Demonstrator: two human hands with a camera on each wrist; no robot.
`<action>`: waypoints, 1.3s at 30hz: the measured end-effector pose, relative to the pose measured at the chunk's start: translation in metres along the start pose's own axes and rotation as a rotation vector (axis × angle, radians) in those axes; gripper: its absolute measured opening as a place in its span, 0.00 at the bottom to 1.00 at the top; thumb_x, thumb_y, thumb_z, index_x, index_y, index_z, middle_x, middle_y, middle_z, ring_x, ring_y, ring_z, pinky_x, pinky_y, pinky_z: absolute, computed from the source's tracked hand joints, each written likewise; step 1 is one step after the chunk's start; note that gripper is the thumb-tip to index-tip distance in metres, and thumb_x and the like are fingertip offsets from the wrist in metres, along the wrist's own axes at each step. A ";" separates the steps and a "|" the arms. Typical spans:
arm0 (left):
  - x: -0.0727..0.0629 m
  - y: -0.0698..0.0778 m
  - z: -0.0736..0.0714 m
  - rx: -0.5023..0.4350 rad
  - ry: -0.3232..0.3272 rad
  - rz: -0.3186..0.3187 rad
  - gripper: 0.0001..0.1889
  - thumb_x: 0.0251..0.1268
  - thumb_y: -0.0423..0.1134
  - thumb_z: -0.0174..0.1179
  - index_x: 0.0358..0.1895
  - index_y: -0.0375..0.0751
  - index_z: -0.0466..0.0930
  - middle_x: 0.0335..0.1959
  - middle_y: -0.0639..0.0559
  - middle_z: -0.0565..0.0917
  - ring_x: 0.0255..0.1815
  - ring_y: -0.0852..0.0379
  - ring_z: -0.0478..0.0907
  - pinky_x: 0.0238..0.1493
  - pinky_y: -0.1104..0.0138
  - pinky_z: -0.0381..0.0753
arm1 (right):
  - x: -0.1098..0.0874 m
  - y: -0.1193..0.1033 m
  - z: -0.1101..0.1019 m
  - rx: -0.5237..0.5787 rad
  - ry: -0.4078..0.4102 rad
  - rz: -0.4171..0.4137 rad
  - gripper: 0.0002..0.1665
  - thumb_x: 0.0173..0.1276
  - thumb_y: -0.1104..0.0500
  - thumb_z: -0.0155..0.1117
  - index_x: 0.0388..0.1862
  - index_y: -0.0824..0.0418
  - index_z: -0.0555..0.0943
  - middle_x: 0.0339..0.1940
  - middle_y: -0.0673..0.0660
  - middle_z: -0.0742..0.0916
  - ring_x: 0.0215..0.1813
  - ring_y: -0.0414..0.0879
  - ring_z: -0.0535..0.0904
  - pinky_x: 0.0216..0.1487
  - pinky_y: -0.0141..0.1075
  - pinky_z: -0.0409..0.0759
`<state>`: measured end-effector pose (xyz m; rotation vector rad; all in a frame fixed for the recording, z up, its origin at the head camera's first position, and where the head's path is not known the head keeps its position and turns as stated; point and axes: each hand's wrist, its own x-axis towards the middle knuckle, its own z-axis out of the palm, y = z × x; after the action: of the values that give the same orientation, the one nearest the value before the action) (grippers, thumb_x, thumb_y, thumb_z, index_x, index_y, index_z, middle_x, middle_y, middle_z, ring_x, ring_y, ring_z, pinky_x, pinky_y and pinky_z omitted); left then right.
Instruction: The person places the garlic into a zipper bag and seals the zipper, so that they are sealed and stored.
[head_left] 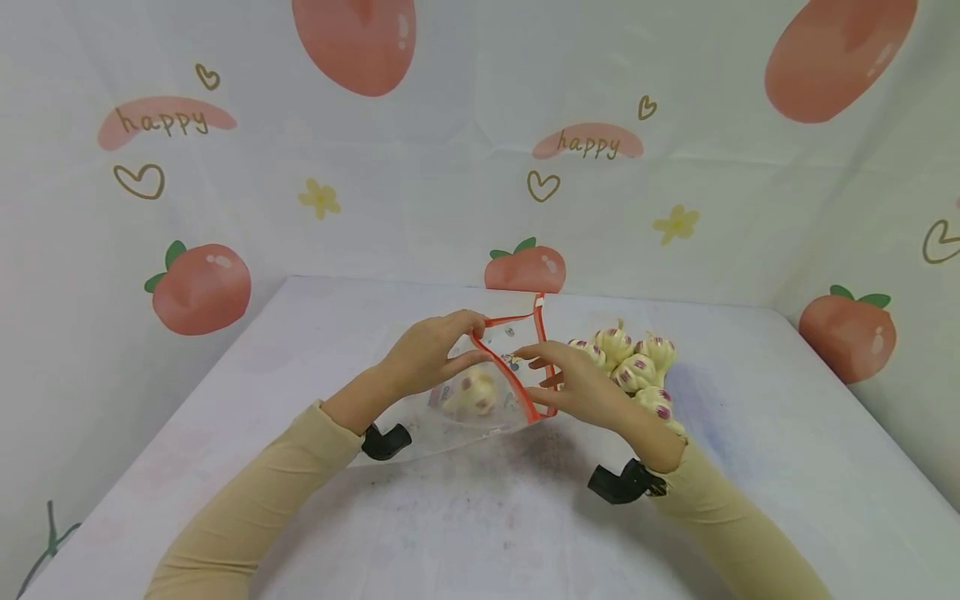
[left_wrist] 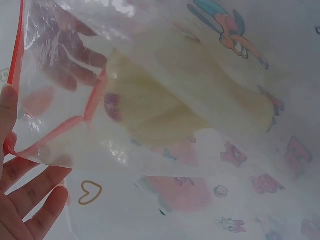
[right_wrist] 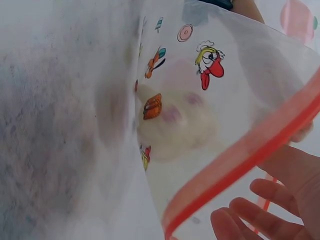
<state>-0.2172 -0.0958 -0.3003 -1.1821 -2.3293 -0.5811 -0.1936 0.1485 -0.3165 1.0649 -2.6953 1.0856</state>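
A clear zip bag (head_left: 491, 431) with red edging and cartoon prints is held with its mouth spread apart. Inside it lies one garlic bulb (head_left: 477, 393), pale with purple marks, seen through the plastic in both wrist views. My left hand (head_left: 431, 354) pinches the red rim of the mouth between thumb and fingers. At the opposite side of the opening is my right hand (head_left: 581, 385), its fingers loosely spread across the red edge with nothing gripped. In the right wrist view, the right hand's fingers (right_wrist: 265, 215) lie beside the red strip (right_wrist: 240, 165).
A cluster of several garlic bulbs (head_left: 633, 371) sits on the white table (head_left: 465, 525) just beyond my right hand, partly hidden by it. Behind the table hangs a white cloth (head_left: 450, 167) printed with fruit, hearts and flowers. A dark green cord-like thing (head_left: 52, 533) shows at lower left.
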 end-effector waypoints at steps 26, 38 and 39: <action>-0.003 0.000 -0.002 0.002 -0.008 -0.033 0.18 0.57 0.43 0.65 0.44 0.38 0.71 0.39 0.49 0.82 0.36 0.53 0.81 0.32 0.66 0.77 | -0.042 0.032 -0.041 -0.127 0.237 0.018 0.24 0.53 0.67 0.71 0.51 0.66 0.78 0.47 0.62 0.84 0.43 0.54 0.82 0.40 0.38 0.83; -0.003 0.000 -0.002 0.005 -0.008 -0.040 0.17 0.57 0.43 0.65 0.44 0.39 0.71 0.38 0.50 0.81 0.34 0.53 0.81 0.31 0.67 0.76 | -0.068 0.050 -0.067 -0.168 0.175 0.203 0.27 0.59 0.57 0.68 0.55 0.67 0.75 0.54 0.65 0.81 0.50 0.58 0.80 0.48 0.48 0.80; -0.003 0.000 -0.002 0.005 -0.006 -0.039 0.17 0.57 0.43 0.65 0.44 0.39 0.71 0.38 0.50 0.81 0.34 0.53 0.81 0.31 0.67 0.76 | -0.070 0.052 -0.069 -0.171 0.172 0.210 0.27 0.60 0.57 0.68 0.56 0.67 0.75 0.55 0.65 0.81 0.51 0.58 0.80 0.48 0.49 0.80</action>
<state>-0.2150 -0.0992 -0.3005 -1.1394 -2.3627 -0.5852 -0.1865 0.2594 -0.3149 0.6444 -2.7450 0.9031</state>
